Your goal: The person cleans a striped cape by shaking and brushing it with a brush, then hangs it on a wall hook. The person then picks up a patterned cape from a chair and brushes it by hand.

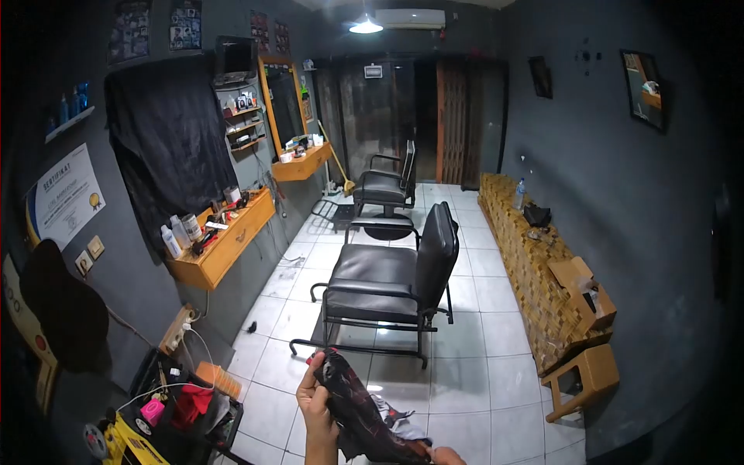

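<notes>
In the head view, at the bottom centre, my left hand (316,404) grips the upper end of a dark, shiny bundle with reddish markings (355,407). I cannot tell whether it is plastic or cloth. The bundle slants down to the right, where my right hand (447,456) closes on its lower end, partly cut off by the frame edge. A pale, crumpled thing (401,422) shows just beyond the bundle, against the tiled floor. Nearest in front of my hands stands a black barber chair (380,275).
A second barber chair (385,182) stands farther back. Along the left wall are a wooden shelf (225,248) with bottles and clippers, and a cluttered black tool box (205,411). At right run a woven-covered bench (515,263) with a cardboard box (577,287), and a stool (585,380).
</notes>
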The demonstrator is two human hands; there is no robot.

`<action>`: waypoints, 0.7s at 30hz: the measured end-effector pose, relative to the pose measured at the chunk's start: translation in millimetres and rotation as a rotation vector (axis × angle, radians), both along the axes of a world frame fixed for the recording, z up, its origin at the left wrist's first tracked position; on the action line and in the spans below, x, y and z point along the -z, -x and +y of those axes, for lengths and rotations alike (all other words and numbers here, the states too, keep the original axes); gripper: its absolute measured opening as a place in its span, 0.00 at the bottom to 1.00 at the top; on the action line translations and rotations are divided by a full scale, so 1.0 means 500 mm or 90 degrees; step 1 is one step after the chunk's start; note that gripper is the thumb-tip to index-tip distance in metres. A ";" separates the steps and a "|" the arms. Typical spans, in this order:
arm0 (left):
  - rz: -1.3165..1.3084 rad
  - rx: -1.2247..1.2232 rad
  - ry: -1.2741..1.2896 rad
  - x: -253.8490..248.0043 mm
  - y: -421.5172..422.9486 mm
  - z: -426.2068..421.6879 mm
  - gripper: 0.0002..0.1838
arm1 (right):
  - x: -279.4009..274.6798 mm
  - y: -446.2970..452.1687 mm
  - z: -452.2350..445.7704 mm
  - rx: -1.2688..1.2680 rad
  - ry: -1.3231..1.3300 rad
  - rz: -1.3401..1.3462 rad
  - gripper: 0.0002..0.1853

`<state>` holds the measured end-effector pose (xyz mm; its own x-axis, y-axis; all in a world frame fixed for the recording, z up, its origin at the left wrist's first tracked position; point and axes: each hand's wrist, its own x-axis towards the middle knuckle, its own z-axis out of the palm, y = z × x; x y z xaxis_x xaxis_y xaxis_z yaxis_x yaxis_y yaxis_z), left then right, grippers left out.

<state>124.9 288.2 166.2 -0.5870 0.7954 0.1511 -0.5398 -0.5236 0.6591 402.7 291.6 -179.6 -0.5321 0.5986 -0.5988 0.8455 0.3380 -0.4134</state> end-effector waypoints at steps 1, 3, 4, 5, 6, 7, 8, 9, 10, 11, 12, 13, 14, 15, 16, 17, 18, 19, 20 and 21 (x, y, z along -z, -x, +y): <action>-0.013 0.014 0.009 0.002 -0.006 0.003 0.26 | -0.003 -0.007 0.019 0.088 -0.013 0.051 0.20; -0.107 0.061 0.024 -0.003 -0.029 0.008 0.23 | -0.100 0.003 0.051 0.325 0.059 0.197 0.19; -0.154 0.084 0.034 -0.004 -0.039 0.009 0.22 | -0.226 0.030 0.058 0.472 0.151 0.293 0.19; -0.095 0.090 0.036 0.016 -0.043 0.012 0.18 | -0.298 0.048 0.067 0.500 0.219 0.401 0.19; -0.032 0.113 0.099 0.042 -0.040 0.019 0.16 | -0.356 0.063 0.071 0.528 0.288 0.511 0.19; 0.034 0.110 0.129 0.039 -0.049 0.018 0.15 | -0.402 0.076 0.070 0.551 0.355 0.621 0.19; 0.100 0.106 0.156 0.036 -0.058 0.019 0.14 | -0.445 0.094 0.062 0.559 0.394 0.653 0.18; 0.095 0.098 0.150 0.038 -0.062 0.023 0.14 | -0.482 0.113 0.050 0.565 0.433 0.684 0.18; 0.089 0.090 0.144 0.041 -0.065 0.026 0.14 | -0.498 0.120 0.043 0.570 0.474 0.713 0.17; 0.083 0.084 0.139 0.043 -0.067 0.027 0.13 | -0.472 0.119 0.046 0.513 0.557 0.780 0.17; 0.085 0.078 0.125 0.042 -0.068 0.027 0.13 | -0.418 0.124 0.047 0.450 0.336 0.726 0.17; 0.086 0.070 0.109 0.039 -0.068 0.026 0.13 | -0.350 0.133 0.044 0.379 0.121 0.658 0.17; 0.087 0.060 0.096 0.037 -0.066 0.022 0.13 | -0.289 0.140 0.038 0.303 -0.085 0.577 0.17; 0.086 0.053 0.084 0.035 -0.062 0.020 0.14 | -0.250 0.128 0.032 0.248 -0.095 0.484 0.20; 0.082 0.028 0.075 0.035 -0.054 0.019 0.14 | -0.187 0.105 0.023 0.207 -0.073 0.366 0.21; 0.079 0.002 0.067 0.038 -0.042 0.019 0.14 | -0.109 0.073 0.010 0.164 -0.049 0.248 0.22; 0.077 -0.023 0.060 0.041 -0.027 0.022 0.14 | -0.032 0.044 -0.001 0.120 -0.024 0.132 0.24; 0.100 -0.065 0.058 0.042 -0.009 0.028 0.14 | 0.049 0.015 -0.009 0.103 0.009 0.048 0.25; 0.082 -0.079 0.050 0.044 0.006 0.033 0.16 | 0.106 -0.016 -0.021 0.084 0.045 -0.037 0.26; 0.047 -0.092 0.026 0.044 0.017 0.036 0.17 | 0.125 -0.047 -0.031 0.092 0.022 -0.065 0.25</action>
